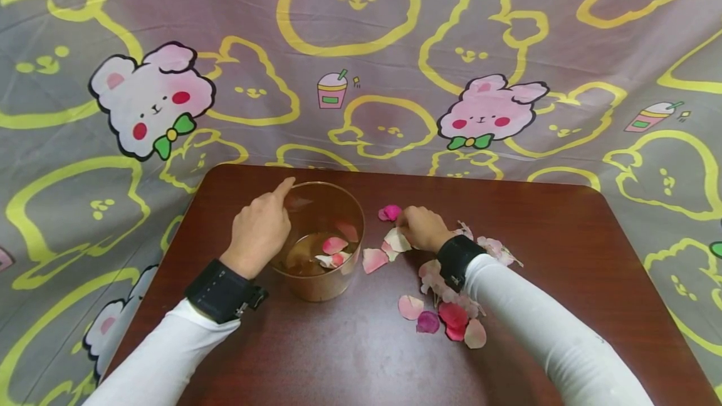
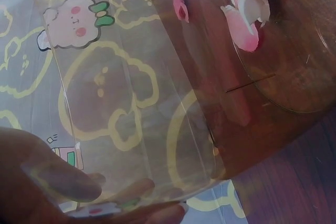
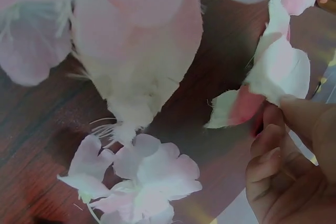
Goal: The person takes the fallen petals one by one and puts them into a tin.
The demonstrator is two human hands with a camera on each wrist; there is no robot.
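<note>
A clear plastic cup (image 1: 329, 205) stands on the dark wooden table (image 1: 564, 249). It holds brownish liquid with several pink and white petals (image 1: 334, 245) in it. My left hand (image 1: 261, 228) grips the cup's left wall, index finger lifted along the rim. In the left wrist view its fingers (image 2: 63, 182) press on the clear wall (image 2: 136, 93), and the petals (image 2: 247, 14) lie inside. Right of the cup, my right hand (image 1: 422, 228) pinches a white and pink petal (image 1: 398, 240). The right wrist view shows that petal (image 3: 281, 72) between the fingertips (image 3: 294, 114).
Loose pink, red and white petals (image 1: 451, 315) and pale fabric blossoms (image 3: 142, 177) lie scattered on the table around my right wrist. A darker pink petal (image 1: 390, 212) lies beyond the hand. A grey cartoon-print cloth (image 1: 361, 49) hangs behind the table.
</note>
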